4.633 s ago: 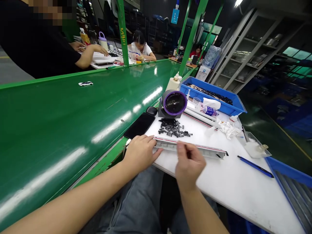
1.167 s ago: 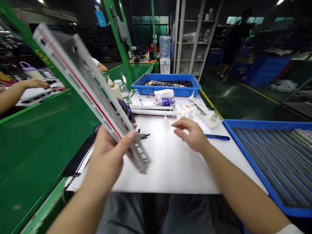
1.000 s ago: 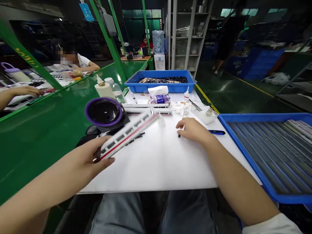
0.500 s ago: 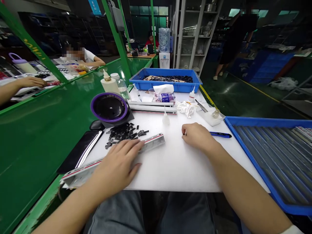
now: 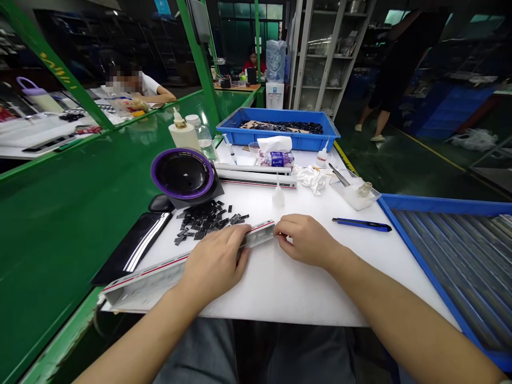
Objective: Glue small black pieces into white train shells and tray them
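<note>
A long silver-grey channel profile [image 5: 148,285] with a red stripe along its top edge lies slantwise across the front left of the white tabletop. My left hand [image 5: 216,261] is closed over it near its right part, fingers across the top and thumb on the near side. At the profile's right end, my right hand [image 5: 306,240] is closed in a pinch, its fingertips at the end; what they hold, if anything, is hidden. Small black rectangular pieces [image 5: 204,218] lie in a loose heap behind the profile. A clear dropper bottle [image 5: 279,197] stands just beyond my right hand.
A blue utility knife [image 5: 362,224] lies right of my right hand. Blue trays stand at the back [image 5: 280,140] and right [image 5: 404,234]. A purple-rimmed black round device [image 5: 183,173], more profiles [image 5: 256,180] and crumpled tissue [image 5: 312,180] are behind. Other people are farther off.
My right hand has moved left from near the utility knife to the profile's right end. My left hand has slid rightward along the profile. The view has shifted slightly.
</note>
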Available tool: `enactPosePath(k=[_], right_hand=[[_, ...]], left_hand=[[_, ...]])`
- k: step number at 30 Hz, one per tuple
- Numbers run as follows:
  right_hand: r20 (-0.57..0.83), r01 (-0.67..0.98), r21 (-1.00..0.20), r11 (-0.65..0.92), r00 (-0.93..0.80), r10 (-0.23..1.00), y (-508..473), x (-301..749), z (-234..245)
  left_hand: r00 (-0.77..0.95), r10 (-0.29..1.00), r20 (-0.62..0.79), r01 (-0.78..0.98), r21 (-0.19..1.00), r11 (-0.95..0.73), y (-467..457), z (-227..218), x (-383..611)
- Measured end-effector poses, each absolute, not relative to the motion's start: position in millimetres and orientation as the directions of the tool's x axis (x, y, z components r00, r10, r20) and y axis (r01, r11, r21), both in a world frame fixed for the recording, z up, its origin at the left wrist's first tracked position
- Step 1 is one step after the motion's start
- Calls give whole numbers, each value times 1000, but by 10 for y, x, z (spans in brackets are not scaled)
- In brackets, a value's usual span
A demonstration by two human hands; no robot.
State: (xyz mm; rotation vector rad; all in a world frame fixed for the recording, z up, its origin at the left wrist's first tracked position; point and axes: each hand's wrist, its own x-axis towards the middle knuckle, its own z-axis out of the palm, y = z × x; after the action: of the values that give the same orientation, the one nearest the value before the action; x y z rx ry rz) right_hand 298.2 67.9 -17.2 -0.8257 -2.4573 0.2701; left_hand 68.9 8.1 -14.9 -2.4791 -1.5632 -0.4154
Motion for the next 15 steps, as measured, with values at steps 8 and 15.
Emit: enactPosePath(k=[8, 15], right_hand=[[438, 491, -341, 801, -671, 598, 692, 2970, -220], [548, 361, -571, 737, -501, 670, 776, 3065, -175]], left_hand=[[496, 819, 288, 862, -51, -504, 89, -139, 630], [603, 784, 149, 789, -255, -558, 124, -60, 703]])
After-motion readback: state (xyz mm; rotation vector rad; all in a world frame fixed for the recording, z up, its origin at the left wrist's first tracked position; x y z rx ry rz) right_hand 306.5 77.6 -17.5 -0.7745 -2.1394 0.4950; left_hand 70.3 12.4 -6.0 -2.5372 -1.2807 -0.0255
